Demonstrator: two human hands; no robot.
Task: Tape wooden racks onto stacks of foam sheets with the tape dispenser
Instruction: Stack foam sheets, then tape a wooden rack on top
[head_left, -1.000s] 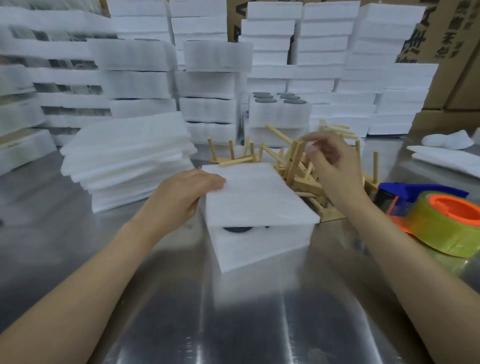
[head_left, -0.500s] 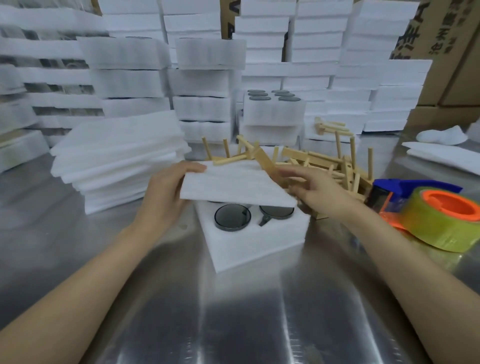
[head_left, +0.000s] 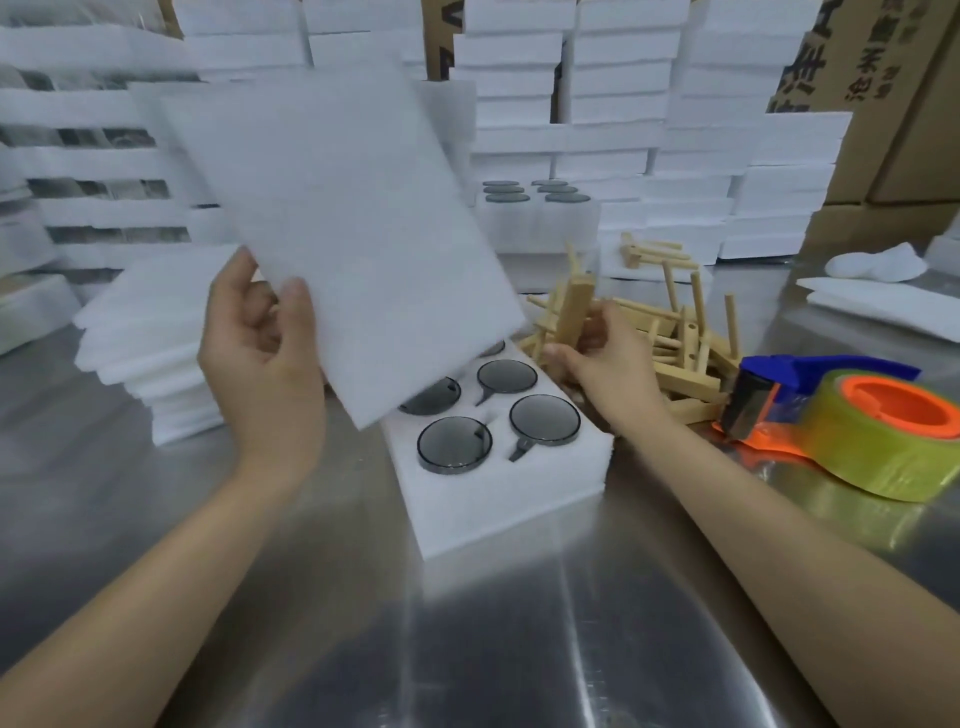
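While your left hand (head_left: 260, 353) pinches the foam sheet (head_left: 343, 223) tilted above the foam tray (head_left: 498, 499), your right hand (head_left: 602, 364) grips a wooden rack (head_left: 576, 306) in the pile (head_left: 675, 338) beside it. Risk: pulling the tangled rack may tip others onto the uncovered discs (head_left: 544, 420). The tape dispenser (head_left: 831, 415) rests on the surface (head_left: 467, 623), right.

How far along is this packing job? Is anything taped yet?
Early. Done: the foam tray has its dark discs seated. In hand: the left hand holds a foam sheet tilted above it, the right hand grips a wooden rack at the pile. Left: cover, place rack, tape; the tape dispenser lies untouched.
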